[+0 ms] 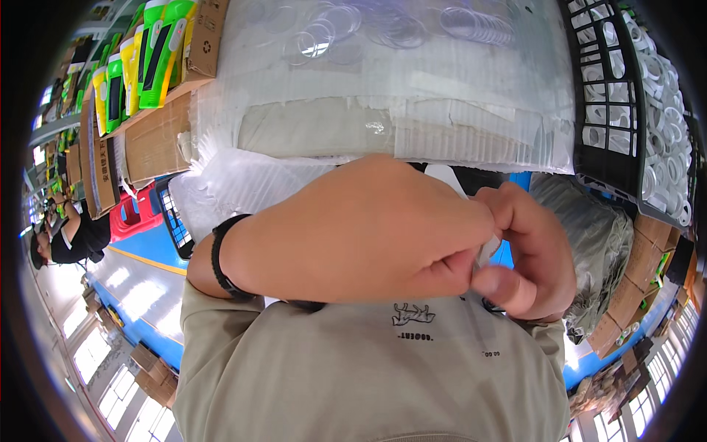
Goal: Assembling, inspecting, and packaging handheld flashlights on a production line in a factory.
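My left hand (368,228), with a black band on its wrist, is close to the camera, back of the hand up and fingers curled. A thin white piece (444,175) sticks out beyond its knuckles; my hand hides most of it. Curled in from the right, my right hand (541,250) brings its thumb and forefinger to a pale edge of what looks like the same piece, beside my left fingers. Its exact kind cannot be made out. Ahead, clear round discs (324,33) lie fanned out on the plastic-covered worktable (309,121), with another row of discs (477,26) farther right.
At the right stands a black crate (610,96) beside many white rings (666,132). A carton at the far left holds green and yellow handheld housings (162,55). Below it are a red stool (132,212) and another person (77,236). A grey plastic bag (589,243) bulges at the right.
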`<state>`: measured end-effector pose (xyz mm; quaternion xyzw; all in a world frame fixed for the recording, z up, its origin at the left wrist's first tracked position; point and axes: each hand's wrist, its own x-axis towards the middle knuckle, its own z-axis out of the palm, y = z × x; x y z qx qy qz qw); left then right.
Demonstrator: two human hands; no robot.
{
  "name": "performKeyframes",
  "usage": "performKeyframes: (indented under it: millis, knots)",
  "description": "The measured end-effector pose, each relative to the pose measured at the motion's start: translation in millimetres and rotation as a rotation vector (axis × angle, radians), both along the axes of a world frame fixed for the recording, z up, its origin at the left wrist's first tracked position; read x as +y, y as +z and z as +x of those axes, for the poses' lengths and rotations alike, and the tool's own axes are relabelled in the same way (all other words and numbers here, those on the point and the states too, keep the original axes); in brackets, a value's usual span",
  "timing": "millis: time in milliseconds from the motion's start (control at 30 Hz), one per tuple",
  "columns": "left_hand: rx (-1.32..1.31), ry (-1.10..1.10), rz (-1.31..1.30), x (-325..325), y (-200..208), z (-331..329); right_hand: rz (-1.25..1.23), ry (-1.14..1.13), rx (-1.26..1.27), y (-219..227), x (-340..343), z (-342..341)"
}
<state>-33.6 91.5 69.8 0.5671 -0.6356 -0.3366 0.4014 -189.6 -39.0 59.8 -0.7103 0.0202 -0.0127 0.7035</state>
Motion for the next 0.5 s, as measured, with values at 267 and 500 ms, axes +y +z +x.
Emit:
performKeyframes:
  millis: [267,500]
  knots:
    - [-0.013,0.083,-0.07,1.8,-6.0,-3.8,-0.025,-0.08,-0.013,-5.4,1.5,-4.2]
    - [0.111,0.001,-0.02,4.2,-3.2,0.4,0.273,-0.089,0.044,-14.2,3.4,-7.9]
